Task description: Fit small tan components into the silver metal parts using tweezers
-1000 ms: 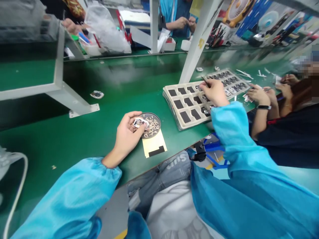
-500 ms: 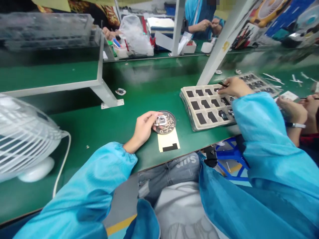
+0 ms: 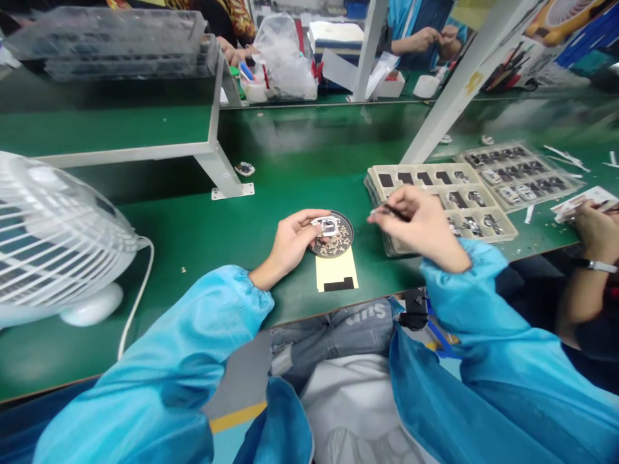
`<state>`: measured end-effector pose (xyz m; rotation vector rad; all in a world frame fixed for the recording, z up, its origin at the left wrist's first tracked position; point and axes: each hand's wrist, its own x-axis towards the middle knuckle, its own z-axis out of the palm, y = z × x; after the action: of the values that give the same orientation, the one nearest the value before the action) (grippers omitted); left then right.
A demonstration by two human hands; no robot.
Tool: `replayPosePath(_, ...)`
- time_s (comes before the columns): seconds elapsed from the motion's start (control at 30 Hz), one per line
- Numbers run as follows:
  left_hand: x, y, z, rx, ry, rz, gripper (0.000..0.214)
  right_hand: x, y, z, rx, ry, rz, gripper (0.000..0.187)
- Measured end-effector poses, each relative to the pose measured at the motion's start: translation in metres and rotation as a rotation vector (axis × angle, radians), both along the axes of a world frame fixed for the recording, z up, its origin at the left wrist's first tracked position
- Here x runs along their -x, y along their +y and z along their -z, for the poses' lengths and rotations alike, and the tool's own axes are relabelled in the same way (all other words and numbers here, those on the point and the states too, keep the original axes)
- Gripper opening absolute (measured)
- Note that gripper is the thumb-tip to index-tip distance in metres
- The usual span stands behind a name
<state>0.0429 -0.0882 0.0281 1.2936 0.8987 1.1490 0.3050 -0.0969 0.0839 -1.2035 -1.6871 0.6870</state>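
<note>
Left grip point(image 3: 293, 241), fingers drawn together, pinches the part point(image 3: 329, 226) above the dish point(image 3: 352, 230); right grip point(image 3: 420, 222), at its three o'clock, clasps a tool point(image 3: 395, 211). Slackened hold might drop the part among the bits point(image 3: 342, 241).

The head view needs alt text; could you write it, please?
A person's left hand holds a small white-framed part over a round dish; the right hand holds a dark tool by a compartmented tray on a green bench.

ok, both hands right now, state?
Left hand: closed, holding a small white-framed part at the round dish.
Right hand: closed, pinching a slim dark tool; can't tell what's at its tip.
</note>
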Motion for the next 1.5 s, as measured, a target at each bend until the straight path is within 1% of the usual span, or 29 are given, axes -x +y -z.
replayPosePath(0.07, 0.000, -0.001, 0.001, -0.017, 0.002, 0.007, 0.035, 0.028, -0.019, 0.008, 0.053, 0.031, -0.078, 0.024)
replayPosePath(0.17, 0.001, -0.001, 0.004, -0.050, -0.045, 0.059, 0.042, 0.049, -0.030, 0.021, 0.137, 0.091, -0.093, 0.028)
replayPosePath(0.33, 0.001, -0.001, 0.009, -0.139, -0.116, 0.164, 0.054, 0.053, -0.021, 0.035, 0.283, 0.255, -0.163, 0.036)
replayPosePath(0.57, 0.002, 0.000, 0.014, -0.196, -0.090, 0.191, 0.055, 0.056, -0.019, 0.046, 0.316, 0.328, -0.113, 0.039)
replayPosePath(0.67, 0.002, -0.001, 0.015, -0.200, -0.060, 0.194, 0.057, 0.054, -0.019, 0.051, 0.325, 0.348, -0.062, 0.040)
replayPosePath(0.77, 0.001, -0.003, 0.014, -0.217, -0.001, 0.185, 0.061, 0.051, -0.021, 0.051, 0.322, 0.371, -0.045, 0.040)
replayPosePath(0.87, 0.000, -0.006, 0.012, -0.240, 0.105, 0.148, 0.064, 0.049, -0.023, 0.048, 0.335, 0.336, -0.092, 0.035)
replayPosePath(0.97, -0.001, -0.008, 0.010, -0.266, 0.171, 0.132, 0.066, 0.050, -0.025, 0.045, 0.348, 0.284, -0.124, 0.035)
replayPosePath(1.17, -0.001, -0.009, 0.007, -0.356, 0.213, 0.112, 0.064, 0.051, -0.022, 0.048, 0.369, 0.268, -0.077, 0.037)
replayPosePath(1.27, -0.001, -0.009, 0.008, -0.342, 0.244, 0.098, 0.062, 0.050, -0.021, 0.049, 0.375, 0.264, -0.045, 0.039)
replayPosePath(1.5, -0.002, -0.009, 0.007, -0.336, 0.212, 0.088, 0.054, 0.051, -0.022, 0.048, 0.403, 0.274, -0.031, 0.043)
